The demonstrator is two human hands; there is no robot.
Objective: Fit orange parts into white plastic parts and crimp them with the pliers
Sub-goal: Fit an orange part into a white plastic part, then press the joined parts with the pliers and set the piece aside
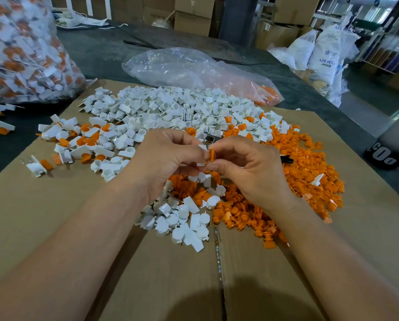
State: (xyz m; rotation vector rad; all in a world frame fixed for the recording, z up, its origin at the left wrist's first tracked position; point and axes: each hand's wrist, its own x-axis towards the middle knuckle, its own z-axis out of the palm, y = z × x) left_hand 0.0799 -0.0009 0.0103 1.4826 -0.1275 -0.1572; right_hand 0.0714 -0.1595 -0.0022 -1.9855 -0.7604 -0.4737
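Over the middle of the cardboard (55, 216), both hands are up off the surface and meeting thumb to thumb. So the left hand (168, 156) has its fingers curled in and pinches a white part (201, 163) between thumb and fingertips. The right hand (247, 167) pinches an orange part (212, 155) the same way, and the two bits touch right at the fingertips. Looks to me like the fitting step, orange going into white, with crimping not yet done on this one. Holding them up close makes sense, they're tiny and you want to see them line up. Stock is laid out handy: white pile (170, 107) across the cardboard's far half, orange pile (309, 163) down its right side, both mixing at its centre under the hands. Toward the cardboard's left edge sits a loose scatter of assembled pieces (85, 140), I'd guess the done ones. What I take for the pliers (286, 160) lie on the cardboard just behind the hands, mostly hidden, only a black handle tip and a bit of metal showing. Grabbing them would mean freeing a hand and reaching past loose parts. Off the cardboard's far edge there's a clear plastic bag (182, 66) with some orange in it, and off its far-left corner a big full bag (20, 54) of white-and-orange pieces.
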